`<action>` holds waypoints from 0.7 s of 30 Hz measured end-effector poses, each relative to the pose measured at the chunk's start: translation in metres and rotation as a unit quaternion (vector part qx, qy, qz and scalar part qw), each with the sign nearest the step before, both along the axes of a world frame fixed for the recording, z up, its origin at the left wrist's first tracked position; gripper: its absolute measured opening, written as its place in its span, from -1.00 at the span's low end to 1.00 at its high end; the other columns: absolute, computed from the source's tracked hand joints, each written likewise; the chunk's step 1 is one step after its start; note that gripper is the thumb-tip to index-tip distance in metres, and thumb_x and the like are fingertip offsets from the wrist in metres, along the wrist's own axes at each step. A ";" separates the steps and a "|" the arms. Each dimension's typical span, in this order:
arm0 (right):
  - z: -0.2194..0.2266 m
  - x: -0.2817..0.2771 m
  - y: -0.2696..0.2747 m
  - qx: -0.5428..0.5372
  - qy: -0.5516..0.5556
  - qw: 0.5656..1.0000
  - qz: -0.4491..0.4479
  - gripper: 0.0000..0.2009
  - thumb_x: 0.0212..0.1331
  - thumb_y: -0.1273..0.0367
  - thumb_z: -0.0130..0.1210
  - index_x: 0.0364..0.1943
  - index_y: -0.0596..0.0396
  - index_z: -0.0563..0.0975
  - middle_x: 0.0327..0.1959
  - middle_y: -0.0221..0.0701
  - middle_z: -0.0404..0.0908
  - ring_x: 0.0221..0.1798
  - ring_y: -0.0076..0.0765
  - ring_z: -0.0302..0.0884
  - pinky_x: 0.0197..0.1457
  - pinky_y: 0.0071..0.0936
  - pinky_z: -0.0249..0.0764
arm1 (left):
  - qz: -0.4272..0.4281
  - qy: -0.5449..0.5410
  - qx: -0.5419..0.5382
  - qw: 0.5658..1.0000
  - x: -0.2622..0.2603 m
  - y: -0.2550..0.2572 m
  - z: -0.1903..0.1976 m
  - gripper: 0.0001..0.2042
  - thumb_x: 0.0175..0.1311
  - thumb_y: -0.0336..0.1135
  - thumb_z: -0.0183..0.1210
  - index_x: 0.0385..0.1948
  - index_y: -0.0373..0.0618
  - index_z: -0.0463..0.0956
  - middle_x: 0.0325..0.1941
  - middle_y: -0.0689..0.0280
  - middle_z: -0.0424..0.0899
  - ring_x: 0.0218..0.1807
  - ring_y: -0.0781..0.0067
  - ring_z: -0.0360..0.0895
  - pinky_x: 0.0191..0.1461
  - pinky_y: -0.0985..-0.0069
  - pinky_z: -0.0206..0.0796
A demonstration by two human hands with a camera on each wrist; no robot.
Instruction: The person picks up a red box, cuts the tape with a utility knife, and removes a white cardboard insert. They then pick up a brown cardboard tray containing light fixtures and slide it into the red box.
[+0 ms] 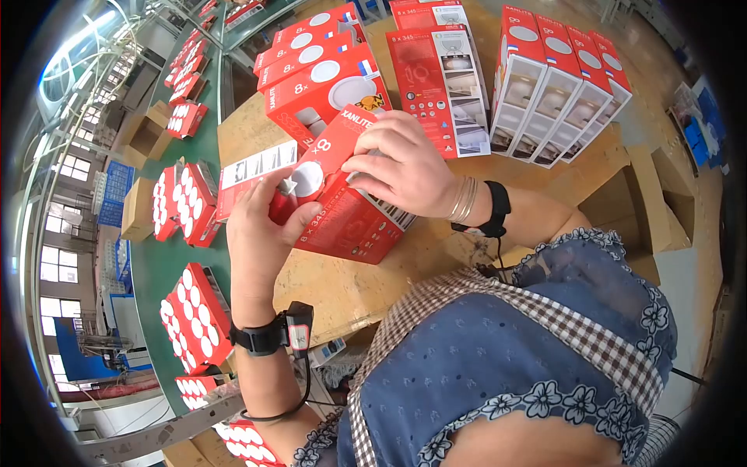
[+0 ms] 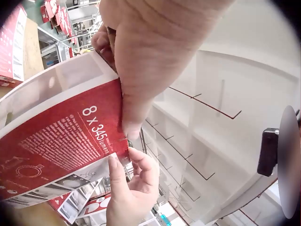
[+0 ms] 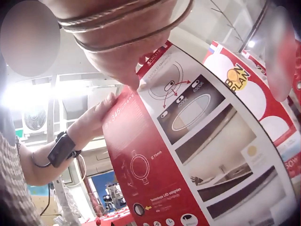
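Note:
A red and white Xanlite light box [image 1: 350, 226], printed "8 x 345 lumens", stands on the wooden table between both hands. My left hand [image 1: 261, 233] grips its upper left end, the thumb and fingers spread around a corner by the top flap. Across the top edge, my right hand [image 1: 405, 167] has its fingers curled over the box. In the left wrist view the right hand [image 2: 134, 188] pinches a corner close to the left thumb. The right wrist view shows the box's printed side panel [image 3: 141, 165] upright below that hand.
Similar boxes stand in a row [image 1: 319, 74] behind the held one, with more upright at the right [image 1: 556, 89]. A green conveyor [image 1: 163, 280] at the left carries open red boxes of round white lights. An open brown carton [image 1: 654, 202] sits at the table's right side.

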State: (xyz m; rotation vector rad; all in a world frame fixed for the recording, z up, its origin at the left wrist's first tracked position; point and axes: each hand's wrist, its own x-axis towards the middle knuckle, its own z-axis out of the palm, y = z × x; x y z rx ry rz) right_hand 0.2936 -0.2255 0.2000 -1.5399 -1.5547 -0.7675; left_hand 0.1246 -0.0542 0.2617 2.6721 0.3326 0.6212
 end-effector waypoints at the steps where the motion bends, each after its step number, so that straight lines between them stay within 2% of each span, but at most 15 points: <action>1: 0.001 0.000 0.000 0.000 0.001 1.000 0.000 -0.73 -0.05 0.32 0.37 -0.24 -0.07 0.57 -0.20 -0.48 0.43 0.00 -0.23 0.38 0.22 -0.12 0.31 | 0.004 0.003 0.005 1.000 0.001 0.000 0.000 -0.44 -0.08 -0.06 0.49 -0.01 -0.09 0.57 -0.35 0.24 0.59 -0.30 0.26 0.54 -0.15 0.37 0.41; 4: 0.009 0.001 0.001 -0.023 0.015 1.000 -0.003 -0.71 -0.10 0.35 0.39 -0.25 -0.06 0.56 -0.17 -0.45 0.45 0.01 -0.22 0.40 0.27 -0.09 0.30 | 0.015 0.008 0.010 1.000 0.002 -0.001 0.002 -0.43 -0.09 -0.06 0.50 -0.01 -0.09 0.56 -0.32 0.24 0.62 -0.27 0.22 0.59 -0.14 0.34 0.44; 9: 0.016 0.009 0.001 -0.077 0.048 0.995 0.050 -0.67 -0.14 0.35 0.42 -0.30 -0.04 0.49 -0.21 -0.42 0.40 0.00 -0.19 0.35 0.16 -0.17 0.27 | 0.023 0.030 -0.016 0.999 0.004 -0.001 0.003 -0.42 -0.10 -0.05 0.50 0.00 -0.09 0.56 -0.31 0.23 0.63 -0.26 0.22 0.59 -0.12 0.35 0.44; 11: 0.015 0.011 0.004 -0.068 0.037 0.996 0.045 -0.67 -0.15 0.36 0.42 -0.29 -0.04 0.50 -0.21 -0.42 0.40 0.00 -0.18 0.35 0.18 -0.16 0.26 | 0.018 0.017 0.015 1.000 0.006 0.000 0.001 -0.41 -0.11 -0.06 0.50 0.00 -0.09 0.56 -0.31 0.23 0.62 -0.26 0.23 0.58 -0.13 0.36 0.43; 18: 0.014 0.009 0.005 -0.052 0.024 0.997 0.048 -0.66 -0.15 0.36 0.42 -0.23 -0.06 0.55 -0.21 -0.45 0.39 0.00 -0.21 0.36 0.28 -0.07 0.24 | 0.018 0.021 -0.009 1.000 0.001 -0.002 0.004 -0.38 -0.14 -0.07 0.51 0.01 -0.12 0.55 -0.32 0.20 0.61 -0.27 0.22 0.55 -0.13 0.35 0.42; 21: 0.016 0.004 0.006 -0.040 0.024 0.997 0.060 -0.70 -0.14 0.34 0.42 -0.27 -0.08 0.57 -0.21 -0.47 0.40 0.00 -0.23 0.36 0.29 -0.04 0.24 | -0.011 -0.004 0.025 1.000 -0.002 0.003 -0.001 -0.38 -0.14 -0.08 0.51 0.02 -0.12 0.55 -0.32 0.19 0.60 -0.27 0.22 0.54 -0.13 0.35 0.41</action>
